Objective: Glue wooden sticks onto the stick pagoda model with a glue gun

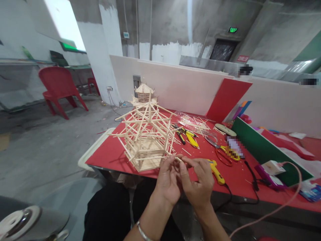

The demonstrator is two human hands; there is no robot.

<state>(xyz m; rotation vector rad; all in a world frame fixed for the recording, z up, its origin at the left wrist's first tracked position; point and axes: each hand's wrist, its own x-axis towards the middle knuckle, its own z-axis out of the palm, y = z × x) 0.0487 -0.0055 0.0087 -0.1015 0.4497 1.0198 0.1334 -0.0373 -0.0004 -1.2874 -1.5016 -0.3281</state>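
Note:
My left hand [168, 182] and my right hand [199, 177] meet just in front of the table edge, at the lower right of the wooden stick model. Between their fingertips is a short pale wooden stick [178, 159], pinched from both sides. The pinch partly covers it, so its full length is hidden. Beside my hands, the open-framed stick model [150, 152] stands upright on the red table [105, 150], with a many-sided base and slanting roof sticks. To the right of my right hand lies a yellow glue gun [217, 173], partly behind the fingers.
Behind the model rises a smaller stick pagoda [144, 89]. Yellow-handled cutters [192, 139], red-and-yellow scissors [223, 152] and a plastic bag of sticks [193, 121] lie farther back. A green board [265, 150] and a white charger [272, 167] with a pink cable are at right.

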